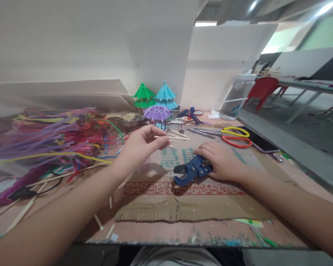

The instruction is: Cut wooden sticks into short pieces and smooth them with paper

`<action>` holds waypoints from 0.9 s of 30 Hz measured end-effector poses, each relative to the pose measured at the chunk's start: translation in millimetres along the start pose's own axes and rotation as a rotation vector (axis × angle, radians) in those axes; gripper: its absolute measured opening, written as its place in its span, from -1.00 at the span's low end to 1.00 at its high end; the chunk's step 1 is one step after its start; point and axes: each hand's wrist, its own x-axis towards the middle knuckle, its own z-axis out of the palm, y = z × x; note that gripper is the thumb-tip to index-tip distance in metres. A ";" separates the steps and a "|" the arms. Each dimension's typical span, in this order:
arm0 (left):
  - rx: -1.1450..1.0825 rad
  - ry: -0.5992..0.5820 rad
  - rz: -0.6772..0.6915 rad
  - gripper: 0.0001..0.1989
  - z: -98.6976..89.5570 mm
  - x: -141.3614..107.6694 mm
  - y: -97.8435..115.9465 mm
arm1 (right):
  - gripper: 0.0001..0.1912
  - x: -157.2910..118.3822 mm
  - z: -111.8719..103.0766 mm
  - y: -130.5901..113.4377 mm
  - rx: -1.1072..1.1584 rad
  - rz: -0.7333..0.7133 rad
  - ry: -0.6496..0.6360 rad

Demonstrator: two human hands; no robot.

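Note:
My right hand (220, 160) is wrapped round a dark blue pipe cutter (192, 170), whose jaws point left over the cardboard sheet (196, 208). My left hand (145, 144) is raised over the cardboard, thumb and forefinger brought together on what looks like a thin wooden stick (179, 138). More pale wooden sticks (177, 133) lie just past its fingertips. Behind them stand three small pavilion models with fuzzy roofs: a purple one (157, 113), a green one (143, 96) and a blue one (165, 94).
Pipe cleaners (58, 136) pile up at left beside a purple device (16, 186). A glue gun (191, 115), scissors (233, 136), a phone (259, 140) and a plastic bottle (238, 96) lie or stand at right. A white panel (160, 48) rises behind the table.

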 end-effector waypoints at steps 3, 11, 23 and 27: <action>0.022 0.007 -0.021 -0.74 -4.7 1.8 -1.7 | -0.60 -1.2 1.0 -0.4 -0.032 -0.022 0.037; 0.080 -0.040 0.142 -0.85 -9.2 9.5 -1.8 | -0.75 10.5 -23.1 -33.8 0.284 0.223 0.185; 0.031 -0.418 0.168 -0.28 25.5 26.6 20.5 | -0.85 84.1 -68.9 -31.4 0.805 0.498 0.430; -0.029 -0.397 0.158 -0.28 31.1 21.9 20.3 | -0.86 79.8 -71.0 -33.6 0.835 0.472 0.394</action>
